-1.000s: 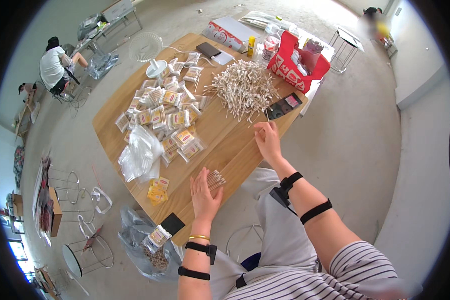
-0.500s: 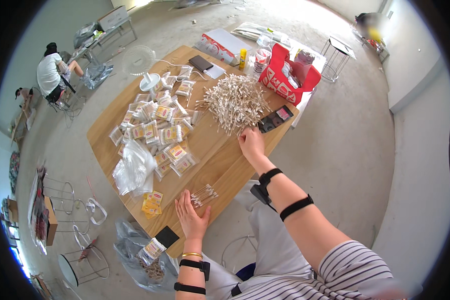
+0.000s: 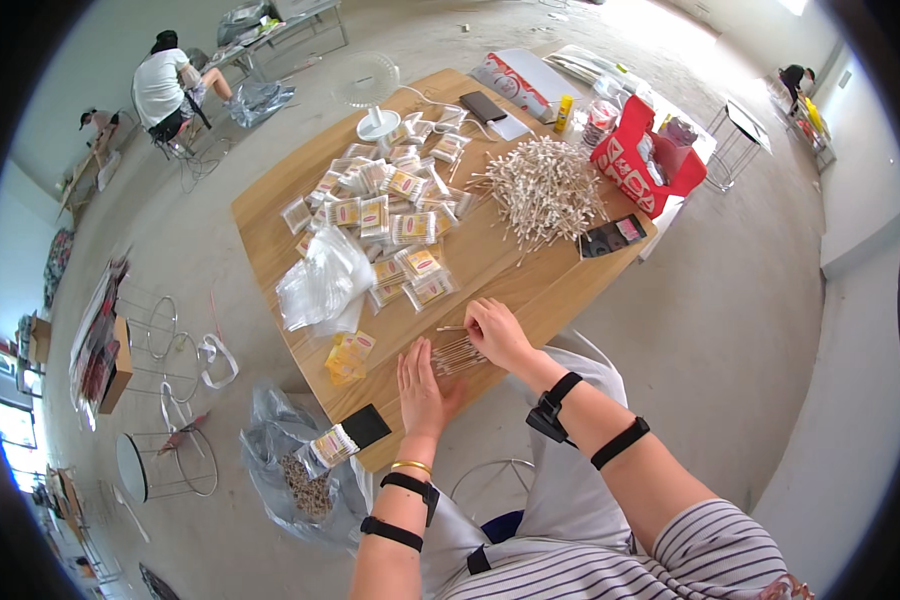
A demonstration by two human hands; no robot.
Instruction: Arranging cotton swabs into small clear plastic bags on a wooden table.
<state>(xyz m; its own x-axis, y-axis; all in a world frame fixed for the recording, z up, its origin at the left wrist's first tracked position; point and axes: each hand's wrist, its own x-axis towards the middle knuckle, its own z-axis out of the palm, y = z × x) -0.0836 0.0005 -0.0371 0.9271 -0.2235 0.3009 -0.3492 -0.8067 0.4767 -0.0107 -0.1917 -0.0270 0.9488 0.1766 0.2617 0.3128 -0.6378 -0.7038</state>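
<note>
Side by side on the table's near edge lies a small row of cotton swabs (image 3: pixel 456 356). My left hand (image 3: pixel 423 396) rests flat at the row's left end, its fingers stretched out. Over the right end, my right hand (image 3: pixel 500 334) is pinched, with a cotton swab (image 3: pixel 452 328) sticking out leftward from its fingertips; how many it holds is hidden. Farther off is a big loose heap of cotton swabs (image 3: pixel 545 190). To the left lie many filled swab packets (image 3: pixel 410 228), a stack of clear plastic bags (image 3: pixel 325 280) and some yellow cards (image 3: pixel 348 357).
The wooden table (image 3: pixel 510 290) also carries a white fan (image 3: pixel 378 122), a power bank (image 3: pixel 483 106) and a black packet (image 3: pixel 612 236). A red bag (image 3: pixel 642 160) stands beyond its right side. Below the left corner hangs a grey plastic bag (image 3: pixel 270 425). Other people sit or bend farther away.
My right hand has come back from the big heap to the small row of swabs, bringing a swab. My left hand stays beside the row. The view has shifted.
</note>
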